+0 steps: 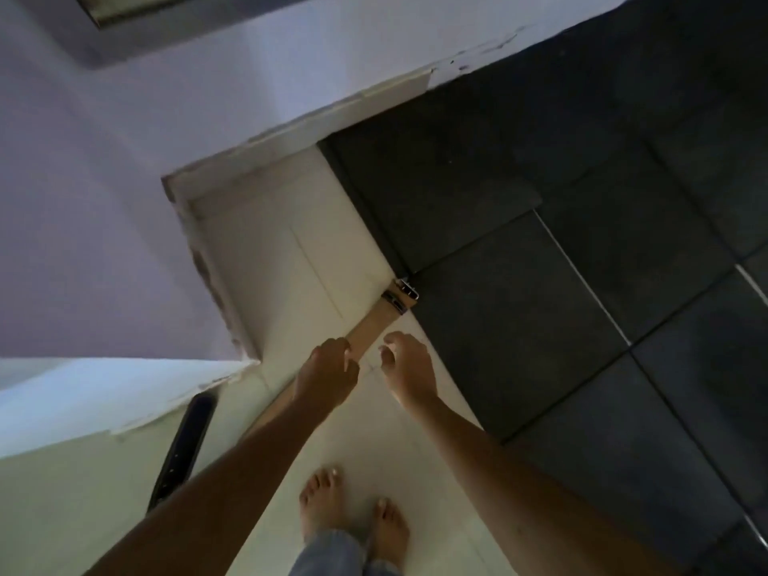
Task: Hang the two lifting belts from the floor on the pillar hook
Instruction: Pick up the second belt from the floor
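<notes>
A tan lifting belt [370,326] lies flat on the pale floor, its metal buckle [401,295] at the edge of the dark tiles. My left hand [328,372] hovers over the belt's middle with fingers curled; whether it touches the belt is unclear. My right hand [405,365] is just right of the belt, fingers apart and holding nothing. A black lifting belt [185,446] with punched holes lies on the floor to the left, beside the pillar's base. No hook is in view.
The lilac pillar [104,243] rises at the left, its chipped corner near the belts. Dark floor tiles [582,264] fill the right side. My bare feet [353,517] stand on the pale floor [291,264] below the hands.
</notes>
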Motion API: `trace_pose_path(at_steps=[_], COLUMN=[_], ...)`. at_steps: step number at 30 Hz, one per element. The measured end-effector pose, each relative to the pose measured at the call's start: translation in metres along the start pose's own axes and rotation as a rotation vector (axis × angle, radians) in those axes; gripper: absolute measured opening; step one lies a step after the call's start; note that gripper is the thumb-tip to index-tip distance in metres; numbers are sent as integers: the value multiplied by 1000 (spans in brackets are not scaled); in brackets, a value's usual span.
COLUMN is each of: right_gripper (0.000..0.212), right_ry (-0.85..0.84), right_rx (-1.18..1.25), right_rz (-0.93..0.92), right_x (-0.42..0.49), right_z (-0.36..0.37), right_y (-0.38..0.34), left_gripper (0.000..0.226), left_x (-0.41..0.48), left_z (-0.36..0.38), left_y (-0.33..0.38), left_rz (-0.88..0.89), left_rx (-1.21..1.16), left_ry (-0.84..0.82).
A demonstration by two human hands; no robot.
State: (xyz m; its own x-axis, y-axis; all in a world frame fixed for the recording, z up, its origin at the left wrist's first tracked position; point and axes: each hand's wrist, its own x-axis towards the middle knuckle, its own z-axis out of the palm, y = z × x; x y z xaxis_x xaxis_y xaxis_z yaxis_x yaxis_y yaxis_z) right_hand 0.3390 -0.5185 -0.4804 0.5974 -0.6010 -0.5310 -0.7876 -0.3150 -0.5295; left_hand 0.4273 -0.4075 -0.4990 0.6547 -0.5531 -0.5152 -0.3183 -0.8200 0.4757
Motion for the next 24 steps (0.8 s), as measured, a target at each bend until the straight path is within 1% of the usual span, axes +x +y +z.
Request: trace_pose_path(at_steps=[4, 7, 9, 11, 14, 15, 17, 19, 20, 21, 22, 23, 24], right_gripper=[28, 30, 35, 39, 38, 37, 42, 57, 64, 69, 74, 75, 71], right_ry=[-71, -78, -81, -80, -47, -38, -20, -18, -21, -16, 4, 33, 62], right_rx=[140, 250, 327, 342, 402, 445, 533, 600, 615, 627, 637, 666, 692], right_rz=[165, 286, 349, 358, 367, 380, 417, 464, 492, 518, 549, 584, 611], right_x=[64, 101, 120, 135, 158, 166, 180, 191, 194, 196, 195, 191, 186], right_z=[70, 117, 146, 171, 193, 198, 206, 211, 213, 214, 214, 213, 210], right_y=[48, 77, 95, 109, 118, 118, 115, 108, 103, 99, 94, 89, 84], left_gripper=[39, 44, 52, 67, 95, 98, 95, 87, 82, 73, 59, 43, 30], left_x=[63, 103, 127, 147, 164, 167, 169, 167, 162, 156, 148, 138, 127], left_z=[78, 125, 148, 163, 179, 183, 188, 189, 188, 188, 188, 188, 185], left_y=[-67, -109, -133, -154, -178, -185, -196, -202, -201, -198, -194, -188, -180], left_rz=[-55, -90, -88, -130, -258, -267, -250, -225, -189, -131, -64, -2, 52], left_rx=[166, 176, 180, 194, 209, 227, 202, 116, 110, 135, 165, 180, 177], left_ry=[-112, -95, -101, -126, -201, -223, -256, -277, -285, -278, -254, -217, -187])
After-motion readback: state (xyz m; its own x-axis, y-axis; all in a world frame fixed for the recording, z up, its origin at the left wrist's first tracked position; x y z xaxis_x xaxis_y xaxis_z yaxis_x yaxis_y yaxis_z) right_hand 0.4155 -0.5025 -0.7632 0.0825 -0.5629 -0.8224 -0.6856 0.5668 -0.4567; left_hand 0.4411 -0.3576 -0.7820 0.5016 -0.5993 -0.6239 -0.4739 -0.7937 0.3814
